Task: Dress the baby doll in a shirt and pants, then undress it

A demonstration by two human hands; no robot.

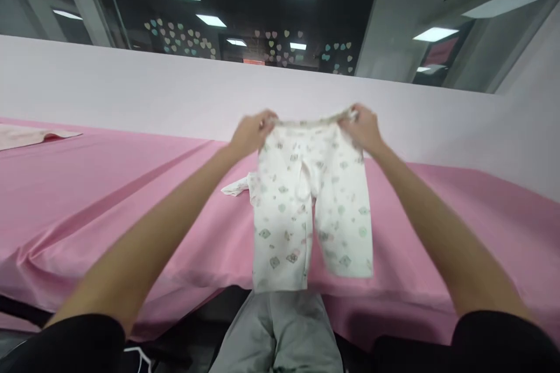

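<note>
A pair of small white pants (284, 204) with a pale green and pink print hangs upright in front of me, legs downward. My left hand (255, 133) is closed on one end of the waistband. The other end of the waistband is gripped by my right hand (362, 128), so it stretches between the two. Behind the pants, a white garment (237, 186) lies on the pink cloth, mostly hidden; only its left part shows.
A pink cloth (131, 198) with folds covers the table. At the far left lies a pale pink fabric piece (30, 135). A white wall (131, 90) rises behind, with a dark window (245, 6) above. My grey trousers (275, 332) show below the table edge.
</note>
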